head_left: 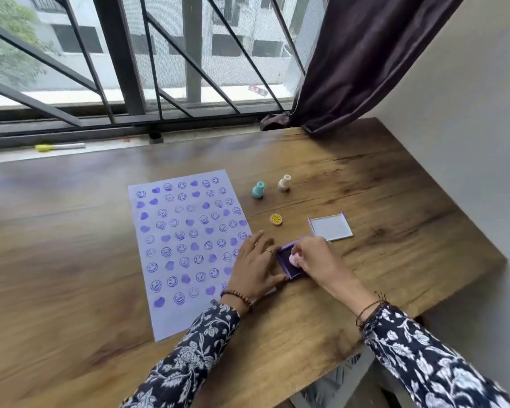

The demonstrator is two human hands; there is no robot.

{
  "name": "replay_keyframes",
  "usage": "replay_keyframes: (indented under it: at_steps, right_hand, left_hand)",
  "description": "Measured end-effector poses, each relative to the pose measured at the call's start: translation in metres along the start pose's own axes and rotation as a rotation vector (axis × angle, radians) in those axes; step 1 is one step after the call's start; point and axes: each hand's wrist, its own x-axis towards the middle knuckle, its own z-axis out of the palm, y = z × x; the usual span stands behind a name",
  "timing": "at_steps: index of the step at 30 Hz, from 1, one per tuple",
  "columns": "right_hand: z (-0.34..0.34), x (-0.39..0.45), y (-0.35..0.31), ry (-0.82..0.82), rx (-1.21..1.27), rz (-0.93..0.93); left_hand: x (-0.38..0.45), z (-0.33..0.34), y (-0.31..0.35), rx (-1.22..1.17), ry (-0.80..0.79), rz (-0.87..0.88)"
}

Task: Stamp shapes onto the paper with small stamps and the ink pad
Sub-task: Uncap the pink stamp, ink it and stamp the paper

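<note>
A sheet of paper lies on the wooden table, covered with several purple smileys and hearts. To its right sits the purple ink pad. My right hand pinches a small pink stamp down onto the pad. My left hand rests flat on the pad's left edge and the paper's right border, steadying it. A teal stamp, a cream stamp and a yellow smiley stamp stand beyond the pad.
The ink pad's clear lid lies to the right of the yellow stamp. A dark curtain hangs onto the table's far right corner. A yellow-capped marker lies on the window sill. The table's right edge runs close to the wall.
</note>
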Motion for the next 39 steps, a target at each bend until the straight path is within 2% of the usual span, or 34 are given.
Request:
replay_keyframes:
  at_steps: [3,5,7,10,13,16,19,27,32,39]
  right_hand:
    - [-0.009,0.000,-0.005,-0.059,-0.031,0.025]
    - [-0.013,-0.002,-0.009,-0.087,-0.027,0.046]
    - [-0.013,-0.006,-0.016,-0.061,0.065,0.104]
    - [-0.003,-0.024,-0.040,0.114,0.372,0.194]
    - [0.016,-0.051,-0.075,0.242,0.554,0.163]
    - [0.039,-0.069,-0.093,0.290,0.484,0.035]
    - [0.055,-0.075,-0.096,0.252,0.330,-0.026]
    - [0.051,-0.065,-0.099,0.233,0.113,-0.151]
    - [0.047,-0.055,-0.098,0.151,0.026,-0.201]
    - [0.033,-0.029,-0.095,-0.087,-0.106,-0.262]
  left_hand:
    - [0.001,-0.012,0.004,0.001,-0.164,-0.034]
    - [-0.005,-0.028,0.001,-0.018,-0.188,-0.042]
    - [-0.019,-0.049,-0.011,-0.043,-0.120,-0.031]
    - [-0.052,-0.082,-0.041,-0.029,0.018,-0.059]
    - [-0.086,-0.102,-0.073,0.059,0.030,-0.141]
    - [-0.114,-0.109,-0.090,0.132,-0.039,-0.201]
    - [-0.130,-0.108,-0.093,0.194,-0.101,-0.266]
    - [-0.131,-0.106,-0.095,0.219,-0.110,-0.287]
    - [-0.132,-0.105,-0.097,0.210,-0.096,-0.282]
    - [-0.135,-0.100,-0.099,0.207,-0.032,-0.280]
